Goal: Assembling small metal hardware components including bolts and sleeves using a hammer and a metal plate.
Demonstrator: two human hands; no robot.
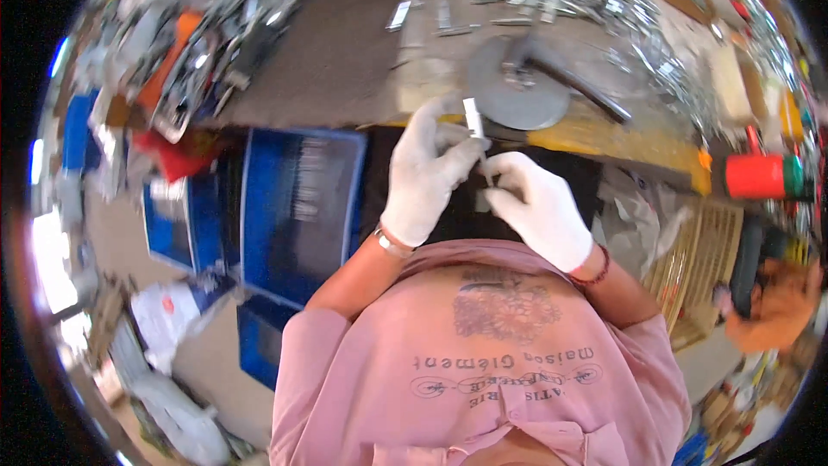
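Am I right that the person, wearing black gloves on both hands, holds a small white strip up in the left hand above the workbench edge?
Not quite. The head view shows white gloves, not black, on both the left hand and the right hand. The rest holds: the left hand holds a small white strip up above the workbench edge.

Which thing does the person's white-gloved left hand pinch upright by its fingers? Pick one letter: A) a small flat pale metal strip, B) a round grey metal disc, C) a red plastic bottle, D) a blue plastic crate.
A: the white-gloved left hand pinches a small flat pale metal strip that sticks up above its fingers, in front of the workbench.
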